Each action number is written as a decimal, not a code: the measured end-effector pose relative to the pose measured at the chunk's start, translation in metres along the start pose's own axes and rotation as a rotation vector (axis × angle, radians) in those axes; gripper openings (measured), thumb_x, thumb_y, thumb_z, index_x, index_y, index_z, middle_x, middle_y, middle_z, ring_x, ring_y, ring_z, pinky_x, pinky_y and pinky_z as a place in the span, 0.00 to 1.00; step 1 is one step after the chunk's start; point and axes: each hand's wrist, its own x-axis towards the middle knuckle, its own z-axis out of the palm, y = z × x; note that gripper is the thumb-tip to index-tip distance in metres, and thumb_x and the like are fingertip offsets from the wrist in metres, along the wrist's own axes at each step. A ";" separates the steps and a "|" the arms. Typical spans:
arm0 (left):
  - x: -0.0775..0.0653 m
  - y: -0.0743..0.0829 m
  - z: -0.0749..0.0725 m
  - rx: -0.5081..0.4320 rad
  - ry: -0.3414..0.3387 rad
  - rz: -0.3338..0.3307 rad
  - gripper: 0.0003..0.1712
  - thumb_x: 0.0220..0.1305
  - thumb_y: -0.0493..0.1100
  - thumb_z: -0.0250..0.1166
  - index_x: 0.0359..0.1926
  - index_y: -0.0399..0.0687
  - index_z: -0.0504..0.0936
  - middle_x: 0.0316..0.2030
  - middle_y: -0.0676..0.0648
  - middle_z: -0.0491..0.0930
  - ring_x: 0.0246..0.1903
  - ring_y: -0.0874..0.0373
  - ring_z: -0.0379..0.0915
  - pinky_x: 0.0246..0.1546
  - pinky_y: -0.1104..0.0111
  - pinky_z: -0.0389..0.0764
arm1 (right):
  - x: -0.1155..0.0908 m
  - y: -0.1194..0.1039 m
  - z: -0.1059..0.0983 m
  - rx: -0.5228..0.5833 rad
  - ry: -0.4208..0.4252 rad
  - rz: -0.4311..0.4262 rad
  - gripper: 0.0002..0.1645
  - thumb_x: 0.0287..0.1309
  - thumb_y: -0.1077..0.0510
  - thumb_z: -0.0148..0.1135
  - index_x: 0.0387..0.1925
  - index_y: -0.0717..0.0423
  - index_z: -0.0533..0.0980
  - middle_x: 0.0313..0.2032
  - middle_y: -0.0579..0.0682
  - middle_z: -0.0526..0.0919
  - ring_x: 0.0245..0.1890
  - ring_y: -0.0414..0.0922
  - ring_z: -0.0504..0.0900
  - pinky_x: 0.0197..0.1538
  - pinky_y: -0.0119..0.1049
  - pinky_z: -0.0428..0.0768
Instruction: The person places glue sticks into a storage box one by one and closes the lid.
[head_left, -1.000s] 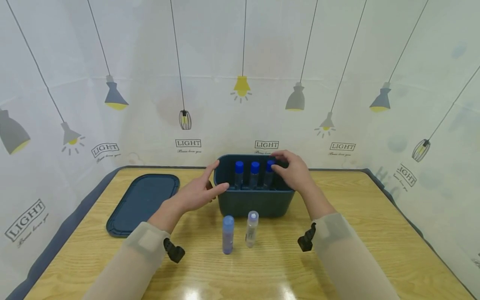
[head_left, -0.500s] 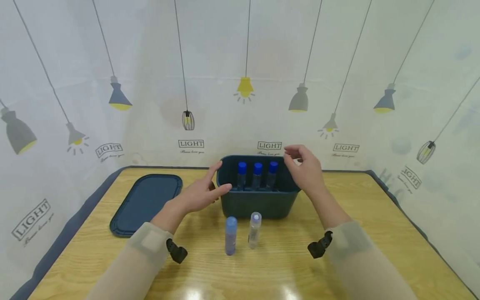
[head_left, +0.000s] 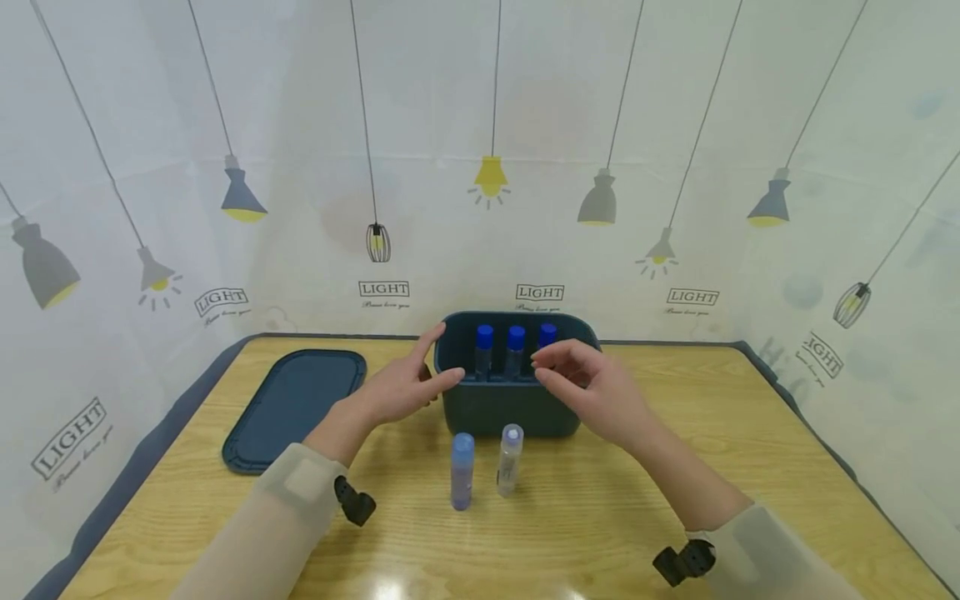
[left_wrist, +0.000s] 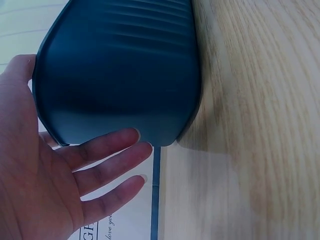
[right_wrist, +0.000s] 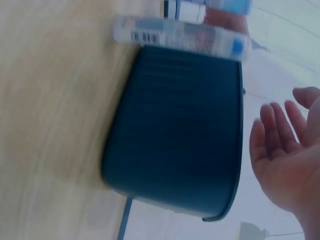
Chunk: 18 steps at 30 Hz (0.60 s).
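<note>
The dark blue-green plastic bin stands on the table. My left hand rests at its left end, thumb and index finger spread along the rim, the other fingers nearly straight in the left wrist view. Inside the bin stand three clear tubes with dark blue caps: a left tube, a middle tube and a right tube, partly hidden behind my right hand. That hand hovers over the bin's near right rim, fingers loosely bent, holding nothing. In front stand a lilac tube with a light blue cap and a clear tube.
A dark blue lid with rounded corners lies flat on the wooden table, left of the bin. A lamp-printed cloth hangs close behind the bin and along both sides.
My right hand has let go of the right tube's cap, moved out to the right, then come back toward me across the near right rim. The left hand stays at the bin.
</note>
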 end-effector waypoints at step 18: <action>-0.003 0.003 -0.002 -0.002 -0.002 0.008 0.58 0.73 0.82 0.57 0.89 0.80 0.35 0.50 0.39 0.88 0.46 0.46 0.85 0.46 0.57 0.83 | -0.027 0.010 0.030 0.122 -0.357 0.026 0.25 0.72 0.53 0.74 0.66 0.52 0.81 0.58 0.52 0.86 0.45 0.47 0.85 0.47 0.33 0.85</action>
